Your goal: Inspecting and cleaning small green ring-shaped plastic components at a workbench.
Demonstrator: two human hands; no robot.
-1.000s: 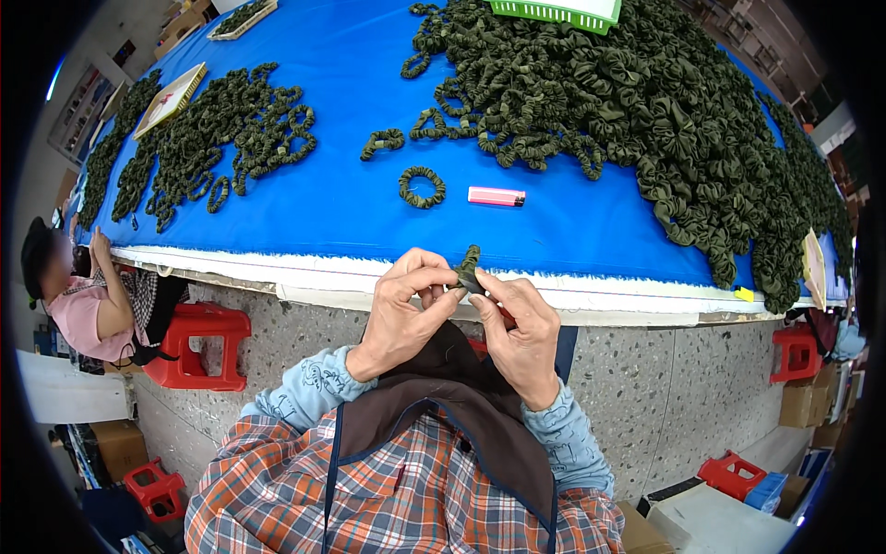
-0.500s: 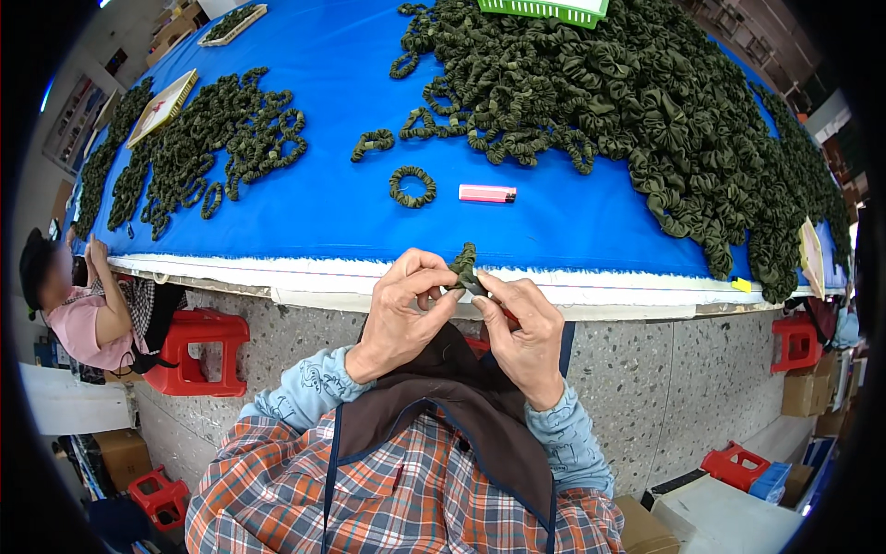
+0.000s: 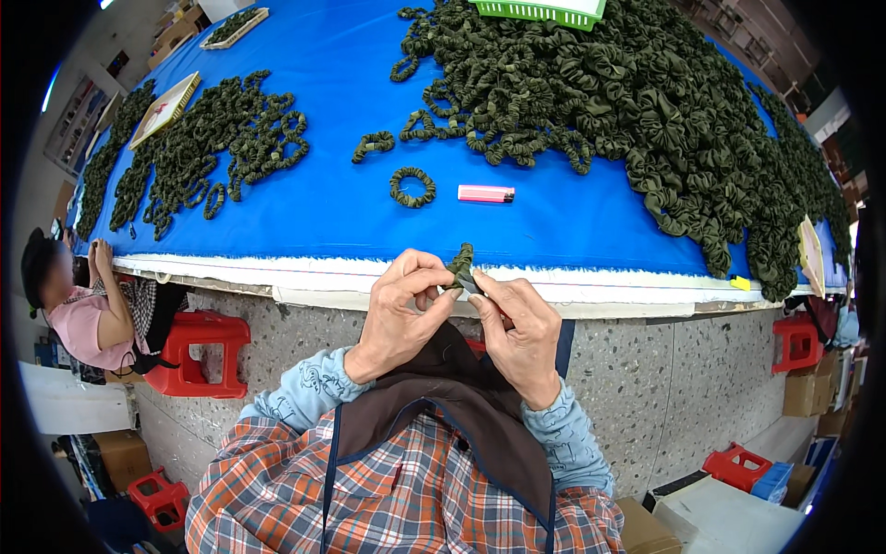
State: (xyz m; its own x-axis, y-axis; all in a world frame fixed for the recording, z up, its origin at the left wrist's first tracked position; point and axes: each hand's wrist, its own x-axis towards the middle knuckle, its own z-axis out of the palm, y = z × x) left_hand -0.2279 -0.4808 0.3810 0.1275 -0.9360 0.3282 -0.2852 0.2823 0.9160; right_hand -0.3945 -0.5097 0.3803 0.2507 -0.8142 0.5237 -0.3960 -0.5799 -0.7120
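A dark green fabric scrunchie (image 3: 464, 261) is pinched between my hands just in front of the table's near edge. My left hand (image 3: 404, 309) grips its left side with thumb and fingertips. From the right, my right hand (image 3: 521, 325) pinches a flat fold of the same cloth between thumb and forefinger. A bit of something red shows in my right palm, mostly hidden by the fingers. Beyond my hands lie a single round scrunchie (image 3: 413, 187) and a pink lighter (image 3: 486, 194) on the blue table cover (image 3: 323, 208).
A large heap of scrunchies (image 3: 683, 138) covers the right side, with a green basket (image 3: 554, 11) at its back. Another pile (image 3: 198, 138) lies left beside a shallow tray (image 3: 166, 111). A person in pink (image 3: 92, 323) sits at far left near a red stool (image 3: 208, 353).
Both hands keep their pinch on the scrunchie. My right hand has shifted very slightly left, and the person at left has moved their hands a little.
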